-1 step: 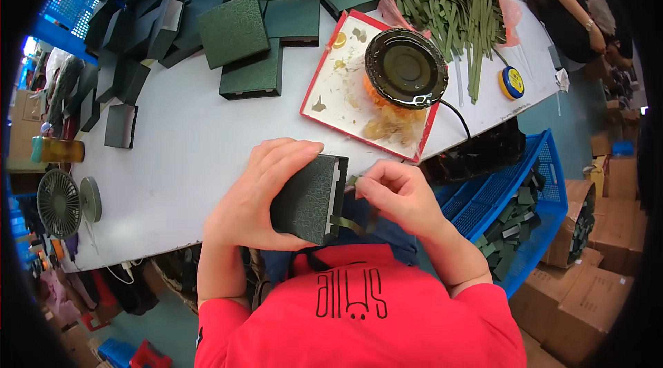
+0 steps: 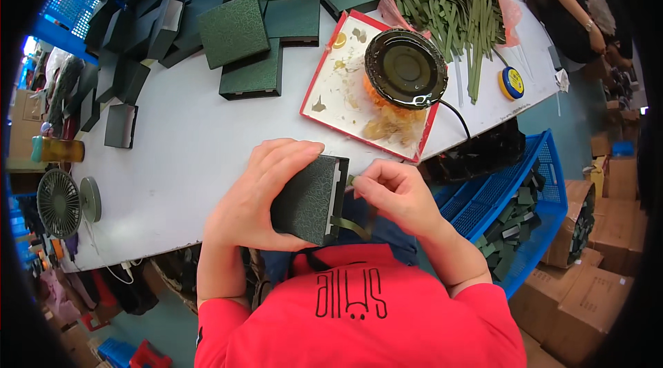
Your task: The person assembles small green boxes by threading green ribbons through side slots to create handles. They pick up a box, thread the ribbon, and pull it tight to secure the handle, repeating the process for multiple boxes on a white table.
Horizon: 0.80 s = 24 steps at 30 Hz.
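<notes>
My left hand is wrapped round a dark green textured box, fingers over its far edge and thumb at its near edge. The box is tilted, its open-looking side with a pale inner edge turned to the right. From that side a green ribbon hangs in a loop. Close to the box's right side, my right hand pinches the end of a green ribbon between thumb and forefinger; only a short bit shows at the fingertips.
Many dark green boxes lie piled at the back left. A round black hot pot stands on a red-edged, glue-stained board. Green ribbon strips spill from a pink bag. A blue crate holds green pieces. At left stands a small fan.
My right hand has shifted very slightly beside the box, and the ribbon loop hangs a little differently. My left hand and the box stay in place.
</notes>
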Each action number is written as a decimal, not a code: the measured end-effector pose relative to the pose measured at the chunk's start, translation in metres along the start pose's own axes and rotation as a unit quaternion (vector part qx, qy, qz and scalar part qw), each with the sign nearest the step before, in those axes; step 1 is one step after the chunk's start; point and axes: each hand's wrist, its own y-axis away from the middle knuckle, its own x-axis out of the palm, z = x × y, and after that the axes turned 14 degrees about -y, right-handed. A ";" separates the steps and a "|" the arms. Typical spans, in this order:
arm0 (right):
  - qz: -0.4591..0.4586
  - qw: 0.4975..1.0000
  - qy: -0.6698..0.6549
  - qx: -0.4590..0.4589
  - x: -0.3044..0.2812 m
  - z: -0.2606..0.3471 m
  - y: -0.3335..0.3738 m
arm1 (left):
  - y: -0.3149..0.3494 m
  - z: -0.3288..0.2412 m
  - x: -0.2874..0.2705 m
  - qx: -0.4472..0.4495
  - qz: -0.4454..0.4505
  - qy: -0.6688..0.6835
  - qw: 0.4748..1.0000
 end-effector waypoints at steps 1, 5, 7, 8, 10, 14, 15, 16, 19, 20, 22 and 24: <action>0.005 1.000 -0.006 -0.001 0.002 -0.001 -0.002 | 0.000 -0.001 0.000 0.002 -0.001 0.000 1.000; 0.011 1.000 0.009 -0.002 0.004 0.001 -0.008 | -0.001 -0.003 0.000 0.004 -0.005 -0.001 1.000; 0.014 1.000 0.015 -0.005 0.004 0.001 -0.009 | -0.002 -0.004 -0.001 0.002 -0.003 0.010 1.000; 0.017 1.000 0.014 -0.006 0.003 0.000 -0.010 | -0.002 -0.005 -0.002 0.000 -0.002 0.015 1.000; 0.022 1.000 0.017 -0.008 0.002 -0.001 -0.011 | -0.004 -0.006 -0.003 0.007 0.001 0.008 1.000; 0.020 0.999 0.042 -0.013 0.002 -0.002 -0.013 | -0.005 -0.006 -0.006 0.011 0.007 0.004 1.000; 0.020 0.998 0.050 -0.015 0.002 -0.002 -0.014 | -0.005 -0.006 -0.006 0.009 0.009 0.007 1.000; 0.016 0.997 0.074 -0.016 0.002 -0.001 -0.013 | -0.005 -0.007 -0.006 0.006 0.011 0.011 1.000; 0.015 0.990 0.138 -0.020 0.004 0.001 -0.011 | -0.004 -0.010 -0.006 0.009 0.025 0.000 1.000; 0.019 0.987 0.156 -0.023 0.004 0.002 -0.011 | -0.005 -0.010 -0.007 0.013 0.032 -0.007 0.999; 0.026 0.982 0.185 -0.028 0.003 0.003 -0.013 | -0.008 -0.011 -0.009 0.025 0.052 -0.032 0.998; 0.029 0.978 0.205 -0.028 0.002 0.002 -0.013 | -0.009 -0.013 -0.008 0.029 0.064 -0.047 0.996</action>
